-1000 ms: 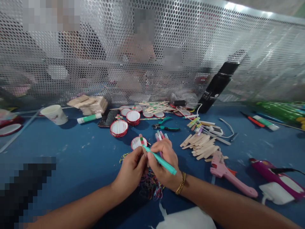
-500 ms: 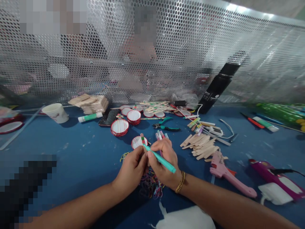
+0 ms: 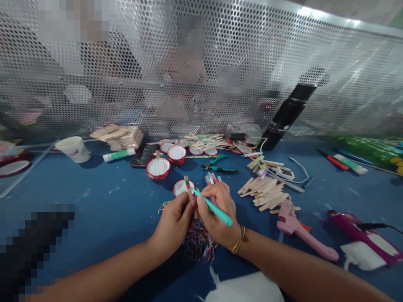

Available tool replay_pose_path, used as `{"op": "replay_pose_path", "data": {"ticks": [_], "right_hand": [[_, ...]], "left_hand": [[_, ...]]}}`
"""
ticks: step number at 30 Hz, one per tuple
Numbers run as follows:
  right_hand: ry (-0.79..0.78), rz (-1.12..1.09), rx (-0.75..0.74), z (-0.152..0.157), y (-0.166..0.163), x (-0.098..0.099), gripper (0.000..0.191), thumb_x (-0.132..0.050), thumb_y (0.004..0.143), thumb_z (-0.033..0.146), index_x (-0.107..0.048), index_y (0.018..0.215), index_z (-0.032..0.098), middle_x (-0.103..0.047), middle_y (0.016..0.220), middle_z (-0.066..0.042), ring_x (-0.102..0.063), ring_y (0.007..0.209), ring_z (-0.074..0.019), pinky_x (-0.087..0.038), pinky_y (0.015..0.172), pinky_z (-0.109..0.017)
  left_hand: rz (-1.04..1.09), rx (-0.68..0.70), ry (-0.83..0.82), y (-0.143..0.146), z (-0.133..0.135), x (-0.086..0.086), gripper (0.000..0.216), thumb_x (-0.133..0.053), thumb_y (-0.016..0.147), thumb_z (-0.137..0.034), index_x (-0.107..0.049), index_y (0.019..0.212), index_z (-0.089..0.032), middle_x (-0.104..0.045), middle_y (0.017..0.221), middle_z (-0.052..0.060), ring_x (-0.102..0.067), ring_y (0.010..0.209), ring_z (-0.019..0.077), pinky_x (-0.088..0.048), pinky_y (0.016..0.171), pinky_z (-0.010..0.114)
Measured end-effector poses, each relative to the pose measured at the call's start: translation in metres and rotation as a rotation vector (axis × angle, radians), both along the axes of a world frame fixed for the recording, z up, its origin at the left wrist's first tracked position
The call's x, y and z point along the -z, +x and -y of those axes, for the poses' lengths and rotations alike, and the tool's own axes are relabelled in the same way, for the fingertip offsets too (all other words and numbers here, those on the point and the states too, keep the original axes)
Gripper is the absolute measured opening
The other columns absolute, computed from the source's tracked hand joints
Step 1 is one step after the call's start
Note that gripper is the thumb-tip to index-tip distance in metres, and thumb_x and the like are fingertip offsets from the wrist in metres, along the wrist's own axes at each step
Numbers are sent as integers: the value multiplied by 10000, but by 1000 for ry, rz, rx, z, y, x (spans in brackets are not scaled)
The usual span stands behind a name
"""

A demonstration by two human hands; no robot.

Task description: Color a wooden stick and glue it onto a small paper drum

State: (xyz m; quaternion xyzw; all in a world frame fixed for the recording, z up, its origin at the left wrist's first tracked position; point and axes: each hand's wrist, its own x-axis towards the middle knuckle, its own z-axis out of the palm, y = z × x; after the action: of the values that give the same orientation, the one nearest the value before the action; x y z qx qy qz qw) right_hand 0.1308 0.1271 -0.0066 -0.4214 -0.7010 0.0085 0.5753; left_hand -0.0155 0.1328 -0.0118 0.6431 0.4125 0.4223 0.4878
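Observation:
My left hand (image 3: 174, 220) is closed on a wooden craft stick (image 3: 188, 187), which points up and away from me with green and red bands coloured near its far end. In a writing grip, my right hand (image 3: 219, 209) holds a turquoise marker (image 3: 217, 210); its tip is close beside the stick, just right of the coloured part. Behind the stick lies a round white disc with a red rim (image 3: 179, 188). A heap of coloured rubber bands (image 3: 201, 241) lies under my hands. Several more markers (image 3: 214, 178) lie just beyond my right hand.
Plain craft sticks (image 3: 264, 193) are piled right, beside a pink glue gun (image 3: 302, 235). Cutting pliers (image 3: 220, 165), red-rimmed discs (image 3: 158, 167) and a paper cup (image 3: 74, 149) stand farther back. A black bottle (image 3: 286, 117) leans on the perforated metal screen (image 3: 201, 100).
The marker's tip has come off the stick and shifted slightly right. More of the stick's coloured end now shows. Both hands stay in nearly the same place.

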Motion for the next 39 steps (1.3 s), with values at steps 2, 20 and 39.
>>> {"op": "replay_pose_path", "data": {"ticks": [2, 20, 39], "right_hand": [[11, 2, 3, 1, 0, -1, 63, -570, 904, 202, -525, 909, 248, -654, 813, 1, -641, 785, -188, -447, 863, -419], [-5, 29, -52, 4, -3, -2, 74, -585, 903, 185, -524, 910, 227, -647, 819, 14, -619, 788, -160, -422, 882, -386], [16, 36, -32, 5, -4, -2, 60, -572, 912, 201, -523, 913, 236, -653, 809, 12, -625, 778, -169, -438, 863, -397]], "left_hand": [[-1, 5, 9, 0, 0, 0, 327, -502, 977, -450, -522, 751, -215, -523, 600, -34, -476, 532, 128, -376, 535, 241], [-68, 12, 72, -1, -1, -1, 321, -470, 993, -409, -458, 741, -212, -497, 618, -51, -435, 565, 114, -357, 554, 235], [-67, 15, 72, -3, -1, -1, 312, -482, 984, -402, -469, 739, -208, -515, 647, -35, -426, 574, 117, -357, 551, 243]]}}
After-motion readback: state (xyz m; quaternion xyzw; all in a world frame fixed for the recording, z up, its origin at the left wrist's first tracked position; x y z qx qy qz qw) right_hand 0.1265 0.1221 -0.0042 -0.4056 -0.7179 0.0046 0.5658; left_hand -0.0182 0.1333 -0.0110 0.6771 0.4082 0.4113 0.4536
